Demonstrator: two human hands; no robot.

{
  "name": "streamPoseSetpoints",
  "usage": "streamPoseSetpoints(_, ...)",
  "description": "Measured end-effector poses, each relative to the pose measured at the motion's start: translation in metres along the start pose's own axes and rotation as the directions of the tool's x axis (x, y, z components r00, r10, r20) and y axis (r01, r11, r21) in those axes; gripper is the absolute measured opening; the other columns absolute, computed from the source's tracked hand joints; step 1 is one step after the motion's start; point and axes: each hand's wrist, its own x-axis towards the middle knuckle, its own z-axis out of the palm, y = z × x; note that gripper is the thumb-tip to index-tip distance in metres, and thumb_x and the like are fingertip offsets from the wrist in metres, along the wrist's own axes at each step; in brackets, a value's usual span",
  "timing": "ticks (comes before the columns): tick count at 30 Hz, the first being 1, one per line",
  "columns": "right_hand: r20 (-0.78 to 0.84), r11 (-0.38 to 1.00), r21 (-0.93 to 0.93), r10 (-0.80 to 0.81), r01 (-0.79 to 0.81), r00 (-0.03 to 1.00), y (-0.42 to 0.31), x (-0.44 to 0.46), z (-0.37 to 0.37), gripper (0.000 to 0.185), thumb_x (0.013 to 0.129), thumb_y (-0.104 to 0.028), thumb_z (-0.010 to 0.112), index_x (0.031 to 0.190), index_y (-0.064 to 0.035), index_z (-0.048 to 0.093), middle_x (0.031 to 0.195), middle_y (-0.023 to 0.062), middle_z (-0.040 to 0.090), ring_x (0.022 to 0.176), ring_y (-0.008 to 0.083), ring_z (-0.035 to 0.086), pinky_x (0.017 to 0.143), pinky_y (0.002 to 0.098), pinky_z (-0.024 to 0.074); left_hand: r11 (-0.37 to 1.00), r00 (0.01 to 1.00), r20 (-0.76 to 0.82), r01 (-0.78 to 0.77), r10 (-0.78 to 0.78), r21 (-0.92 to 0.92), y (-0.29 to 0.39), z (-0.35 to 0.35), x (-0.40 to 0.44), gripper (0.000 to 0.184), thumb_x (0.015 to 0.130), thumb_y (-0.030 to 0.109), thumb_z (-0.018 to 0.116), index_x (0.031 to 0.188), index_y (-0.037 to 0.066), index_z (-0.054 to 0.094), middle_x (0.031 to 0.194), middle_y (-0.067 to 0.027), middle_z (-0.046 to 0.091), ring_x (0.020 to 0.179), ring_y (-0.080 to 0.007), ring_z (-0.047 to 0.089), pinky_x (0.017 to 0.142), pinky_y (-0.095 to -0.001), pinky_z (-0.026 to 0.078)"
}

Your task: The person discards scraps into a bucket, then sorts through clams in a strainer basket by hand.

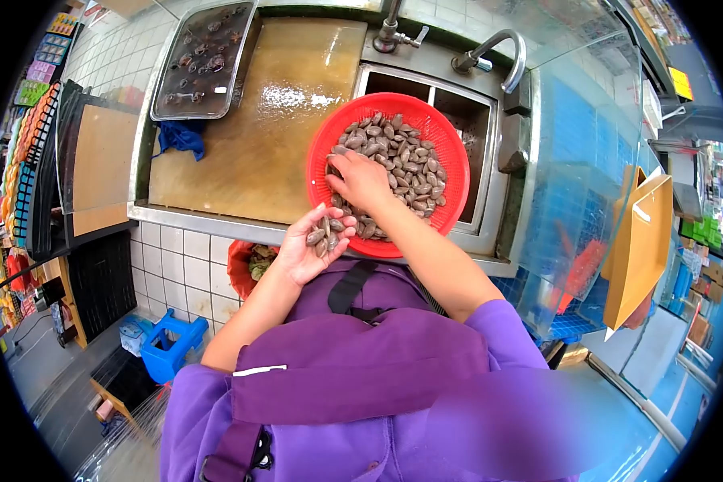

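A red plastic colander (458,145) full of brown-grey clams (414,165) rests on the edge of the sink. Palm up at its near left rim, my left hand (301,253) cups several clams (323,236) in curled fingers. My right hand (360,183) reaches over the colander, its bent fingers down among the clams near the left wall. The undersides of those fingertips are hidden, so I cannot see what they grip.
A metal sink (475,120) with a curved faucet (512,60) lies behind the colander. Left of it is a wet, yellowish counter (241,173) with a clear tray (169,100) and a blue cloth (181,138). Below stand a red bucket (239,269) and a blue stool (169,345).
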Motion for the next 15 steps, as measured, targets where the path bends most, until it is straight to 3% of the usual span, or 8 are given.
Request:
streamPoseSetpoints(2, -0.004, 0.999, -0.039, -0.019, 0.019, 1.0, 0.007, 0.0, 0.003, 0.017, 0.075, -0.027, 0.059, 0.081, -0.0108, 0.062, 0.084, 0.0073, 0.057, 0.078, 0.0273, 0.059, 0.066, 0.039, 0.0473, 0.999, 0.999, -0.006, -0.037, 0.037, -0.038, 0.003, 0.0, -0.003, 0.029, 0.091, 0.028, 0.046, 0.099, 0.002, 0.058, 0.099, -0.0173, 0.061, 0.089, -0.0263, 0.063, 0.071, -0.0362, 0.056)
streamPoseSetpoints(4, -0.025, 0.971, 0.076, 0.229, -0.227, 0.973, 0.019, -0.006, -0.007, 0.015, 0.075, -0.026, 0.058, 0.076, -0.012, 0.061, 0.084, 0.0059, 0.057, 0.078, 0.0263, 0.059, 0.065, 0.0393, 0.047, 0.997, 0.999, 0.03, -0.04, 0.042, -0.066, 0.006, -0.004, -0.004, 0.03, 0.092, 0.028, 0.045, 0.104, 0.002, 0.056, 0.104, -0.0185, 0.06, 0.094, -0.0274, 0.061, 0.073, -0.0368, 0.056)
streamPoseSetpoints(5, 0.032, 0.948, 0.037, 0.315, -0.316, 0.949, 0.024, -0.008, -0.015, 0.014, 0.075, -0.026, 0.057, 0.076, -0.0129, 0.063, 0.083, 0.0049, 0.057, 0.077, 0.0259, 0.06, 0.065, 0.0382, 0.0473, 0.996, 0.998, 0.023, -0.051, 0.053, -0.072, 0.007, -0.002, -0.004, 0.031, 0.092, 0.028, 0.045, 0.106, 0.002, 0.055, 0.105, -0.0189, 0.059, 0.095, -0.0278, 0.06, 0.073, -0.0369, 0.056)
streamPoseSetpoints(8, 0.048, 0.943, 0.104, 0.313, -0.317, 0.948, 0.017, -0.01, -0.025, 0.015, 0.075, -0.026, 0.058, 0.08, -0.0136, 0.064, 0.083, 0.0048, 0.057, 0.077, 0.0251, 0.06, 0.066, 0.0372, 0.0475, 0.994, 0.997, 0.022, -0.068, 0.07, -0.087, 0.009, -0.003, -0.005, 0.032, 0.092, 0.028, 0.044, 0.109, 0.003, 0.054, 0.109, -0.0199, 0.057, 0.098, -0.0288, 0.059, 0.074, -0.0372, 0.056)
streamPoseSetpoints(10, 0.1, 0.946, 0.127, 0.287, -0.299, 0.953, 0.009, -0.006, -0.017, 0.021, 0.075, -0.028, 0.06, 0.091, -0.0158, 0.063, 0.088, 0.0056, 0.057, 0.08, 0.0259, 0.059, 0.068, 0.0376, 0.0478, 0.993, 0.996, 0.024, -0.078, 0.081, -0.091, 0.01, -0.003, -0.006, 0.032, 0.092, 0.028, 0.044, 0.11, 0.003, 0.053, 0.109, -0.0201, 0.057, 0.098, -0.0296, 0.059, 0.075, -0.0382, 0.055)
streamPoseSetpoints(12, 0.031, 0.995, -0.042, 0.096, -0.094, 0.995, -0.004, 0.0, -0.005, 0.027, 0.074, -0.028, 0.061, 0.098, -0.0159, 0.058, 0.093, 0.0066, 0.056, 0.083, 0.0276, 0.059, 0.069, 0.0394, 0.0476, 0.993, 0.997, 0.016, -0.08, 0.082, -0.087, 0.011, -0.004, -0.006, 0.032, 0.092, 0.028, 0.045, 0.11, 0.003, 0.053, 0.11, -0.0195, 0.056, 0.099, -0.0296, 0.059, 0.075, -0.038, 0.055)
streamPoseSetpoints(13, 0.116, 0.992, -0.093, 0.093, -0.082, 0.989, -0.007, 0.002, 0.001, 0.027, 0.075, -0.024, 0.061, 0.099, -0.0147, 0.054, 0.097, 0.0083, 0.055, 0.084, 0.0292, 0.058, 0.069, 0.0411, 0.0474, 0.993, 0.997, 0.01, -0.081, 0.082, -0.083, 0.011, -0.004, -0.007, 0.032, 0.091, 0.028, 0.045, 0.111, 0.004, 0.052, 0.111, -0.0189, 0.056, 0.099, -0.0297, 0.058, 0.075, -0.0378, 0.055)
streamPoseSetpoints(15, 0.097, 0.996, -0.043, 0.085, -0.081, 0.992, -0.004, 0.004, 0.004, 0.024, 0.076, -0.022, 0.06, 0.098, -0.0132, 0.053, 0.096, 0.0091, 0.055, 0.083, 0.0295, 0.058, 0.068, 0.0413, 0.0472, 0.992, 0.995, -0.005, -0.097, 0.097, -0.079, 0.011, -0.005, -0.009, 0.032, 0.091, 0.028, 0.045, 0.112, 0.004, 0.052, 0.111, -0.0187, 0.056, 0.1, -0.0298, 0.058, 0.076, -0.0384, 0.055)
